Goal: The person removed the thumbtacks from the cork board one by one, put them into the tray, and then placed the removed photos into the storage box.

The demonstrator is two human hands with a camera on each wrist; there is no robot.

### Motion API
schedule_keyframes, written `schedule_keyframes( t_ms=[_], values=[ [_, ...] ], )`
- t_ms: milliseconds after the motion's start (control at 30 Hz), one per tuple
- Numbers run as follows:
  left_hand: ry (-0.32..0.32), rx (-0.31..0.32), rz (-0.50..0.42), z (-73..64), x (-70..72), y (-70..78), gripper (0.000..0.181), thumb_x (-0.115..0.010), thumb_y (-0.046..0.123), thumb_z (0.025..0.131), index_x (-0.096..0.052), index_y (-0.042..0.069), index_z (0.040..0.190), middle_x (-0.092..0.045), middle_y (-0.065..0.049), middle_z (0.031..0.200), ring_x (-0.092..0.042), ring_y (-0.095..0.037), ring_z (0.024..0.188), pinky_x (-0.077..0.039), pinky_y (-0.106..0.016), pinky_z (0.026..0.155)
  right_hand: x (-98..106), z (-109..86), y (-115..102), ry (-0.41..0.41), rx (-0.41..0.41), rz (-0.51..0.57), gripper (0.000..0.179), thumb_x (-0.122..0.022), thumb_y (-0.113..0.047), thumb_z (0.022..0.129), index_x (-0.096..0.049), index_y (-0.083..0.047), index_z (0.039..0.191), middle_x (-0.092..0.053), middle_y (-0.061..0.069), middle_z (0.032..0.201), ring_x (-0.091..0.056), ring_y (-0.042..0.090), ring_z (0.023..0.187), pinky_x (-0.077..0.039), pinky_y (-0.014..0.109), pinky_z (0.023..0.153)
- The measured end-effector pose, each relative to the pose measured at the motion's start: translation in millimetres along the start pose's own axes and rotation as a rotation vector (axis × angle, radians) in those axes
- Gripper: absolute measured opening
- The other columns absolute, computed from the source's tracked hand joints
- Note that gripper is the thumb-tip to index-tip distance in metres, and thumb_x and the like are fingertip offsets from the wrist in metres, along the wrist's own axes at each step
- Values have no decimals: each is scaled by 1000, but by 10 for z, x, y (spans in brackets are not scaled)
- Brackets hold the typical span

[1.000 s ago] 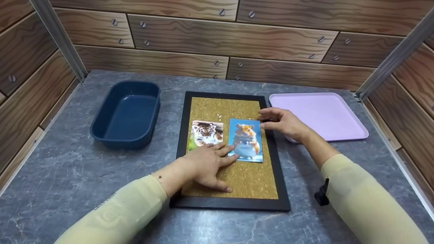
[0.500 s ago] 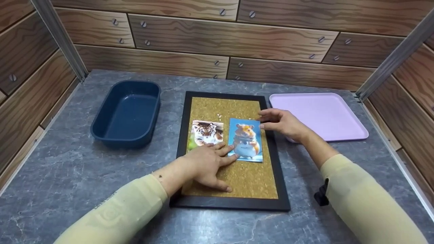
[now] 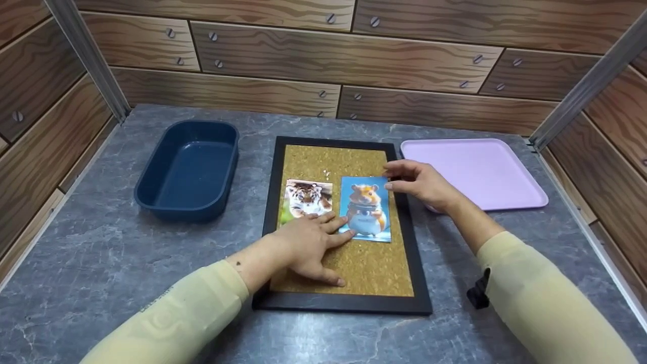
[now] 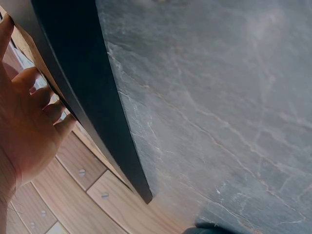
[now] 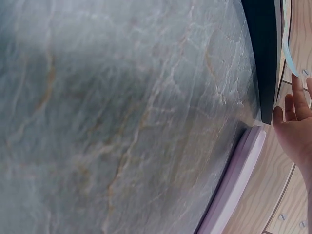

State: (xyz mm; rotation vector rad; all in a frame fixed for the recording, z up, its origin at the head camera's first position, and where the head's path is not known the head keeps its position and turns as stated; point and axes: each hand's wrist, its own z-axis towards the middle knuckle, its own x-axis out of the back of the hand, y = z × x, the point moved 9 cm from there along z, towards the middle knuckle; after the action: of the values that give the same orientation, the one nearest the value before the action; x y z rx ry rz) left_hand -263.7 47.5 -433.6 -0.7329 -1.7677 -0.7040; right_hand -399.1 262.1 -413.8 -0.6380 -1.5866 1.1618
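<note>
On a cork board (image 3: 303,159) with a black frame lie two picture cards. My left hand (image 3: 311,247) is spread flat over the board. Its fingers cover the lower part of the tiger cub card (image 3: 309,197), and two fingertips reach onto the left edge of the hamster card (image 3: 368,210). At the hamster card's upper right edge is my right hand (image 3: 424,184), its thumb against the edge and its other fingers apart above the frame. In the right wrist view, a fingertip of the right hand (image 5: 295,126) meets the card's bent-up pale edge (image 5: 288,56).
Left of the board stands a deep dark blue tub (image 3: 187,202). A flat lilac tray (image 3: 480,177) lies to the right, partly behind my right hand. Small whitish bits (image 3: 326,174) sit on the cork above the cards. Wood-patterned panels (image 3: 323,50) enclose the grey table (image 3: 177,263).
</note>
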Motion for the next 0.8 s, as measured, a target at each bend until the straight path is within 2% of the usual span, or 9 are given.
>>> schedule_keyframes(
  t_ms=[400, 667, 800],
  values=[
    [-6, -4, -2, -6, -4, -3, 103, -54, 85, 91, -21, 28, 171, -9, -3, 178, -12, -32, 163, -18, -45, 130, -9, -50, -54, 17, 16, 112, 56, -74, 1, 98, -52, 11, 149, -60, 33, 141, -63, 33, 128, -57, 26, 95],
    [-4, -13, -4, -2, -4, 0, 103, -54, 84, 91, -22, 28, 171, -10, -4, 178, -12, -33, 163, -19, -46, 130, -51, -94, 18, -5, -53, 231, 61, -69, 3, 101, -42, 10, 155, -54, 32, 144, -68, 25, 119, -60, 33, 95],
    [4, -12, -12, -5, 4, 0, 103, -54, 84, 91, -23, 28, 171, -11, -4, 178, -12, -33, 162, -19, -47, 130, -77, -121, 48, -27, -75, 244, 61, -68, 3, 101, -42, 10, 155, -57, 30, 141, -70, 21, 115, -61, 37, 94]
  ],
)
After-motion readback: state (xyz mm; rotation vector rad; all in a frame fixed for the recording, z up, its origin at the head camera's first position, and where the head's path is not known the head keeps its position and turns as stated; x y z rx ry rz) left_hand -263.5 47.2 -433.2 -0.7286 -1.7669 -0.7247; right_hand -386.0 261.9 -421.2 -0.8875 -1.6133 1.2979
